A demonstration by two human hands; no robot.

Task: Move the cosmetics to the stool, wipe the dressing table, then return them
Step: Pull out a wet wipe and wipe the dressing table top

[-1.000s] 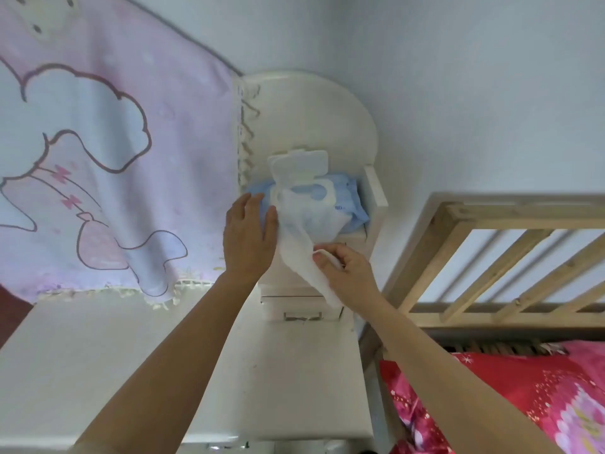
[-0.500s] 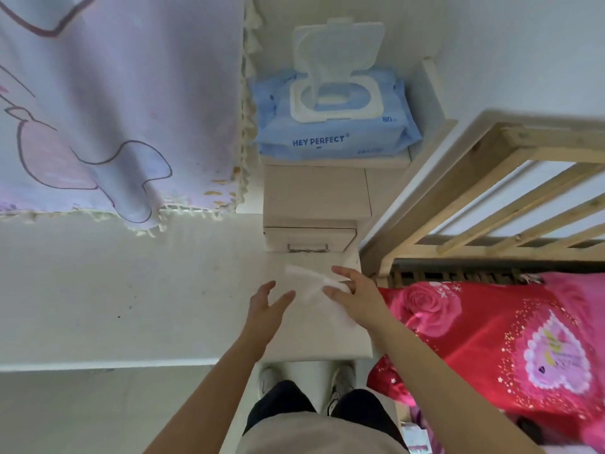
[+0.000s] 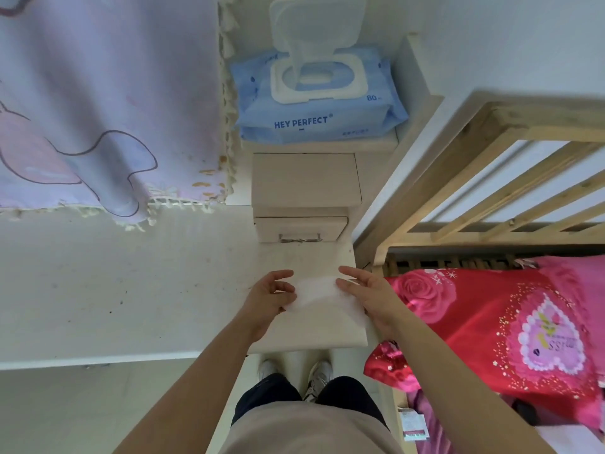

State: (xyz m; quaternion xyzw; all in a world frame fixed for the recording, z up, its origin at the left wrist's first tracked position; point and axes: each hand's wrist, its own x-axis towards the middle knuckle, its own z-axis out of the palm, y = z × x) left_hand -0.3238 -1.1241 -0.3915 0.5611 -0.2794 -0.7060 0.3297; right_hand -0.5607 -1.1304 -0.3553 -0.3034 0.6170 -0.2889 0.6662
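Observation:
A white wet wipe (image 3: 319, 294) is stretched between my two hands just above the right end of the white dressing table (image 3: 131, 290). My left hand (image 3: 268, 298) pinches the wipe's left edge. My right hand (image 3: 366, 296) holds its right edge, fingers partly spread. A blue wet-wipe pack (image 3: 319, 96) with its white lid flipped up sits on the small drawer unit (image 3: 306, 194) at the back of the table. No cosmetics or stool are visible.
A pink-and-lilac cartoon cloth (image 3: 98, 103) hangs over the table's back left. A wooden bed frame (image 3: 474, 178) with red floral bedding (image 3: 491, 322) stands close on the right. My legs and shoes (image 3: 314, 381) are below the table's front edge.
My right hand pulled the wipe out of the pack and brought it down over the table. My left hand left the pack and took the wipe's left edge. The view tilted downward.

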